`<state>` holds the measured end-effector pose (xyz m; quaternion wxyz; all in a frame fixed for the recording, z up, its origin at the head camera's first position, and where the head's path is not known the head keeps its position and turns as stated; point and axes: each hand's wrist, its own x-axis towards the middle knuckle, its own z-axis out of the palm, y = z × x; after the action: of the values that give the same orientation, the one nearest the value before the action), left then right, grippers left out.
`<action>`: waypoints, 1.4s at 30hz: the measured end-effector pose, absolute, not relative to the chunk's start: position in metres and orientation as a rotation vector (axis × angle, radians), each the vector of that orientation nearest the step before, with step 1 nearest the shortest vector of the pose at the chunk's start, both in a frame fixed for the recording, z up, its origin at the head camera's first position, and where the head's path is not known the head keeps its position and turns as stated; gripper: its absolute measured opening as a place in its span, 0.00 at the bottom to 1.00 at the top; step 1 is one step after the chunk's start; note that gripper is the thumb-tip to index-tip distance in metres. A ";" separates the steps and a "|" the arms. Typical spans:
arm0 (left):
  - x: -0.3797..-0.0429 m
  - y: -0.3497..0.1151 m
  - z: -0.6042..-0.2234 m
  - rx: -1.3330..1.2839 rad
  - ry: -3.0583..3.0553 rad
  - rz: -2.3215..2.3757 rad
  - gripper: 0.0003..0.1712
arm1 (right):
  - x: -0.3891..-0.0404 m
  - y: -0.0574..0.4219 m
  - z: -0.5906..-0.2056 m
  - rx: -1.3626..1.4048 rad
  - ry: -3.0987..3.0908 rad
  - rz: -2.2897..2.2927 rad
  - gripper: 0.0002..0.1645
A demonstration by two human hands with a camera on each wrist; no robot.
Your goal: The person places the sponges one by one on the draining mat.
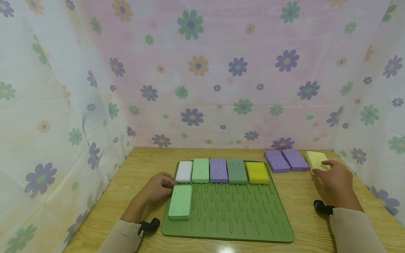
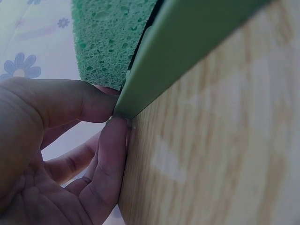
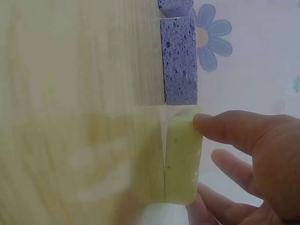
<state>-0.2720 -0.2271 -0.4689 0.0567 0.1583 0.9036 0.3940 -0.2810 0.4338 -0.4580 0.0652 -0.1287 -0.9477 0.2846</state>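
Observation:
At the right end of the table, my right hand (image 1: pixel 338 179) grips a pale yellow sponge (image 1: pixel 316 159) between thumb and fingers. In the right wrist view that sponge (image 3: pixel 180 161) lies on the wood, the thumb at one end and fingertips at the other. My left hand (image 1: pixel 158 188) is at the left edge of the ridged green drying mat (image 1: pixel 234 214). Its thumb and a finger pinch the mat's edge (image 2: pixel 164 56) in the left wrist view. Beside these fingers a light green sponge (image 1: pixel 180 202) rests on the mat.
Along the mat's far edge lie white (image 1: pixel 184 171), light green (image 1: pixel 200 170), purple (image 1: pixel 218 170), grey-green (image 1: pixel 236 170) and yellow (image 1: pixel 257 172) sponges. Two purple sponges (image 1: pixel 276 161) sit behind, left of the pale yellow one. Flowered cloth (image 1: pixel 215 77) encloses the table's back and sides.

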 end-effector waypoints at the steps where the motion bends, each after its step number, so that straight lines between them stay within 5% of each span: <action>1: -0.272 -0.227 -0.469 0.479 2.739 1.197 0.10 | -0.281 0.434 -0.458 -0.400 -2.845 0.871 0.45; 11: -0.272 -0.228 -0.469 0.471 2.739 1.190 0.10 | -0.281 0.429 -0.455 -0.472 -2.752 0.913 0.50; 18: -0.272 -0.228 -0.469 0.465 2.745 1.182 0.10 | -0.283 0.421 -0.445 -0.546 -2.647 1.025 0.64; 27: -0.270 -0.227 -0.468 0.486 2.761 1.167 0.10 | -0.287 0.415 -0.438 -0.503 -2.582 1.144 0.61; 33: -0.271 -0.227 -0.468 0.504 2.764 1.158 0.10 | -0.286 0.408 -0.433 -0.467 -2.508 1.254 0.68; 39: -0.269 -0.226 -0.467 0.495 2.755 1.164 0.10 | -0.283 0.398 -0.426 -0.403 -2.439 1.311 0.44; 42: -0.269 -0.226 -0.466 0.500 2.760 1.159 0.09 | -0.282 0.393 -0.420 -0.348 -2.476 1.313 0.44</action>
<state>-0.2690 -0.2263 -0.4661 0.0533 0.1646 0.9081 0.3814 -0.2823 0.3928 -0.4201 0.1581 -0.1216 -0.8657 0.4591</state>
